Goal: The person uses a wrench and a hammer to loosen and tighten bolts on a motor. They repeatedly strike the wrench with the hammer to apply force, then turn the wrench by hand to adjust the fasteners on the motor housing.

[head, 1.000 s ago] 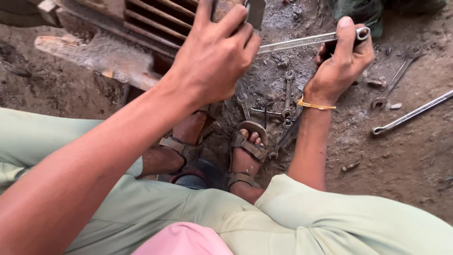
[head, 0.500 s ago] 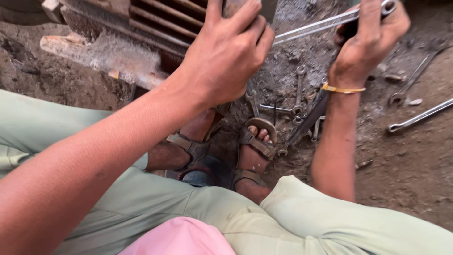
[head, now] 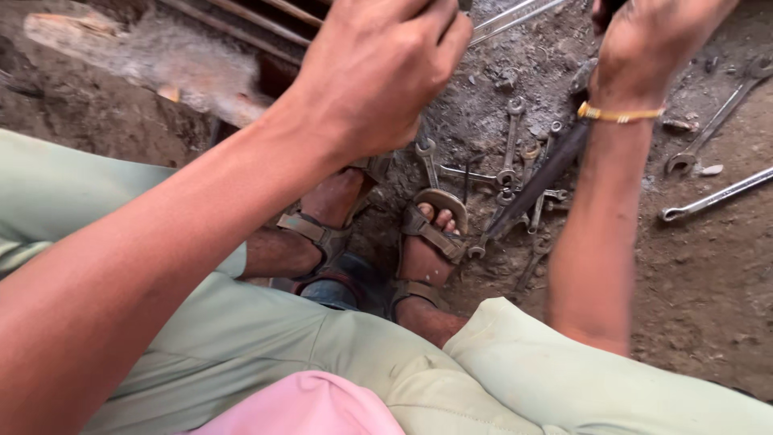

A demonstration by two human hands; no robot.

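Left hand (head: 378,68) is clenched up top, can't tell on what; right hand (head: 652,40) grips a long wrench (head: 515,16). Spanners (head: 515,173) litter the dirt by sandals (head: 431,234).

A: Any packages, labels, signs or screens in this view?

B: None that I can see. No box, no bag, no wrapper anywhere on the ground, near or far.

A: Nothing printed on the left or the right?

B: No sticker, tag or sign shows on either side, and no screen or display of any kind.

A: And along the far edge, at the top?

B: That part is cut off by the frame and partly hidden, so I cannot tell what lies beyond it. In what shows, there is nothing of that sort.
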